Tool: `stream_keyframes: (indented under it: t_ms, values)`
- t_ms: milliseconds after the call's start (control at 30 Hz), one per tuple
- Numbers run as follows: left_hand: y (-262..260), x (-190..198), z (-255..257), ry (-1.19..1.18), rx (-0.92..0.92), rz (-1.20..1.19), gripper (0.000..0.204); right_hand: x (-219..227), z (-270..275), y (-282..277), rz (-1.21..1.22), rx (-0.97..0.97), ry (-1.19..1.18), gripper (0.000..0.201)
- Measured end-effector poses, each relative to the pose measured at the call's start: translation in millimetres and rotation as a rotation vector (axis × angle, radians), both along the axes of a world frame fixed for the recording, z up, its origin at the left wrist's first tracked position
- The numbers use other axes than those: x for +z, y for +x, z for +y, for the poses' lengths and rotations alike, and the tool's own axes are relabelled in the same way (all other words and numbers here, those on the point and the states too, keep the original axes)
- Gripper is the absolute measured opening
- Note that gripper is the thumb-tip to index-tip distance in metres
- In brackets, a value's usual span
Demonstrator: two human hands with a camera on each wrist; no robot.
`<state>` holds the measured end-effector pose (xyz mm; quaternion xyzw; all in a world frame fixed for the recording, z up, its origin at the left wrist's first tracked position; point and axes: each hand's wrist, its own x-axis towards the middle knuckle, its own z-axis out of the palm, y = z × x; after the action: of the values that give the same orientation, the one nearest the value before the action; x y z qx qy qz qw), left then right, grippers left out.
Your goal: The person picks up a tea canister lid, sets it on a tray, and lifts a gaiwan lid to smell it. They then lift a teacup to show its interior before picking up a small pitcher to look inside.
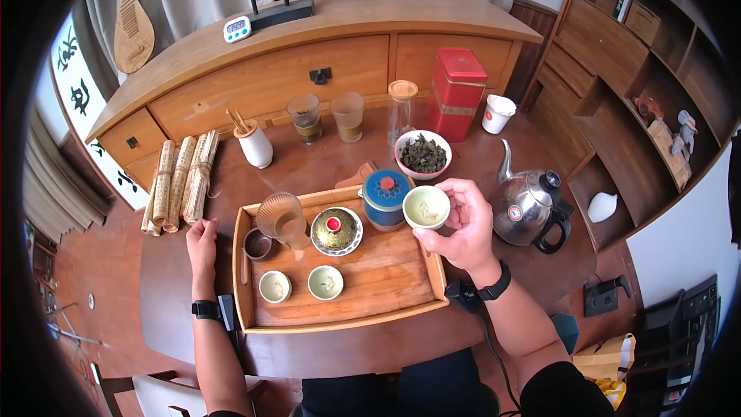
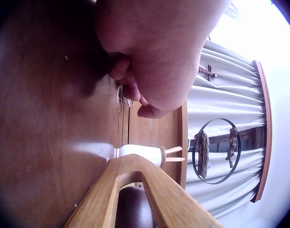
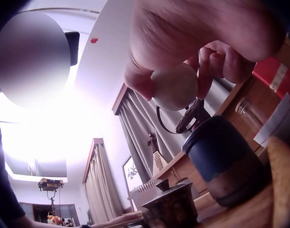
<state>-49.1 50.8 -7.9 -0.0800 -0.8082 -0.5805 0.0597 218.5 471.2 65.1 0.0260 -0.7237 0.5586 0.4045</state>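
Observation:
My right hand [image 1: 469, 230] pinches a pale green teacup [image 1: 423, 210] between thumb and fingers, above the right end of the wooden tea tray [image 1: 370, 323]. From below, the right wrist view shows the cup's underside [image 3: 174, 88]. My left hand [image 1: 202, 243] rests on the table left of the tray, fingers loosely curled around nothing. On the tray stand two similar cups, one at the left [image 1: 275, 286] and one nearer the middle [image 1: 326, 283], plus a lidded gaiwan [image 1: 335, 232], a ribbed glass pitcher [image 1: 282, 220], a small dark cup [image 1: 258, 245] and a blue lidded jar [image 1: 386, 193].
A steel kettle [image 1: 526, 212] stands right of the tray. Behind it are a bowl of tea leaves [image 1: 423, 156], a red tin [image 1: 457, 96], a glass jar [image 1: 401, 116] and two tumblers [image 1: 349, 120]. Bamboo scrolls [image 1: 181, 177] and a white tool holder [image 1: 255, 147] sit at the left.

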Motion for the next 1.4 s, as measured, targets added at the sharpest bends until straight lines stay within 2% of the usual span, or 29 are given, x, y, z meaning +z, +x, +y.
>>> stream_keyframes:
  t_ms: [133, 300, 533, 933, 1200, 1400]
  values:
    - [3, 1, 1, 0.003, -0.013, 0.008, 0.034, 2, 0, 2, -0.021, 0.043, -0.025, 0.053]
    - [1, 2, 1, -0.020, 0.018, -0.014, 0.034, 3, 1, 4, -0.074, 0.122, -0.168, 0.050]
    - [0, 1, 0, -0.015, 0.001, -0.005, 0.033, 5, 1, 5, -0.073, 0.159, -0.200, 0.051]
    - [-3, -4, -3, -0.012, 0.004, 0.002, 0.032, 7, -6, 3, 0.003, 0.116, -0.125, 0.057]
    - [2, 1, 1, 0.007, -0.001, -0.015, 0.033, -7, 1, -3, 0.064, 0.008, 0.043, 0.063]
    - [0, 1, 1, -0.023, 0.012, -0.007, 0.033, -9, 2, -3, 0.074, 0.006, 0.042, 0.062]
